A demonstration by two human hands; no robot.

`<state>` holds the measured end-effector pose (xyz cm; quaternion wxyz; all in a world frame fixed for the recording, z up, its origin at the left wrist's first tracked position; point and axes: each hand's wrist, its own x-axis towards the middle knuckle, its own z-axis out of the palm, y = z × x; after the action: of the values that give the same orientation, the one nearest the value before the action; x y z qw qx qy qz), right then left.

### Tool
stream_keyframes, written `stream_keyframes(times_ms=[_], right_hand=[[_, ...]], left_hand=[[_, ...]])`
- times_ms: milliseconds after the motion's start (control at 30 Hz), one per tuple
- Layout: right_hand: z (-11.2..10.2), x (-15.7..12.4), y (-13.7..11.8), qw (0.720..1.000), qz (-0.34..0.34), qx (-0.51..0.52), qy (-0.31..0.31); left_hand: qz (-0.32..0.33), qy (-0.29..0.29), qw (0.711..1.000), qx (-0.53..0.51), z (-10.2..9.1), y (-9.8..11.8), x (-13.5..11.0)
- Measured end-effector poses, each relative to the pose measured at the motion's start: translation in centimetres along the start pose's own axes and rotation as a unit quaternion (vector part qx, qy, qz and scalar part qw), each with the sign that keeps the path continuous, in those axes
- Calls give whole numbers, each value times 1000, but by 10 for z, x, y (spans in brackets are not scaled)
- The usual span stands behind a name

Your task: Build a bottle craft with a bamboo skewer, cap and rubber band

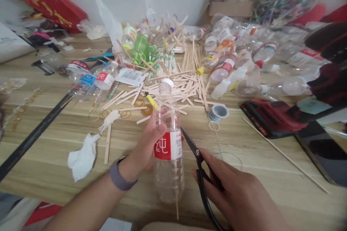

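Note:
A clear plastic bottle (168, 173) with a white cap and a red-and-white label stands roughly upright in front of me. My left hand (151, 139) is closed around its upper part, thumb at the label's top edge. My right hand (238, 187) grips black-handled scissors (199, 157). Their blades look nearly closed, with the tip beside the bottle's right side, just above the label; whether it touches the plastic I cannot tell. A thin wooden stick (177, 207) shows at the bottle's base. Behind the bottle a yellow-and-black tool (151, 100) is partly hidden.
Wooden craft sticks (179, 88) lie heaped beyond the bottle. Several empty bottles (225, 65) crowd the back right. A red-and-black power tool (267, 117) and a phone (322, 151) lie at right, near a tape roll (218, 112). Crumpled tissue (83, 157) and a dark bar (35, 135) are at left.

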<state>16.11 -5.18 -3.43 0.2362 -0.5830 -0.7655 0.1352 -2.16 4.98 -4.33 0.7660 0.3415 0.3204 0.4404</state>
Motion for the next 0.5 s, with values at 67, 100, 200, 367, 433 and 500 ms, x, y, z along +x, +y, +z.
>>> stream_keyframes(times_ms=[67,100,200,367,433,500], right_hand=[[0,-1,1,1000,-4,-3,-2],[1,-1,1,1000,-4,-5,-3],[2,-2,3,1000,-9,-9,-4],[5,-3,5,999,-20,-33,-4],[6,-4,6,999,-26,-46,-4],[6,-5,7,997,-37,-63,2]], left_hand=[[-25,3,999,-22,0,1,-1],[-38,9,999,-30,0,2,-1],[-65,20,997,-46,1,5,-1],[-112,-31,988,-105,-2,5,4],[-135,-68,980,-128,-6,3,6],[-163,-97,972,-141,-12,1,8]])
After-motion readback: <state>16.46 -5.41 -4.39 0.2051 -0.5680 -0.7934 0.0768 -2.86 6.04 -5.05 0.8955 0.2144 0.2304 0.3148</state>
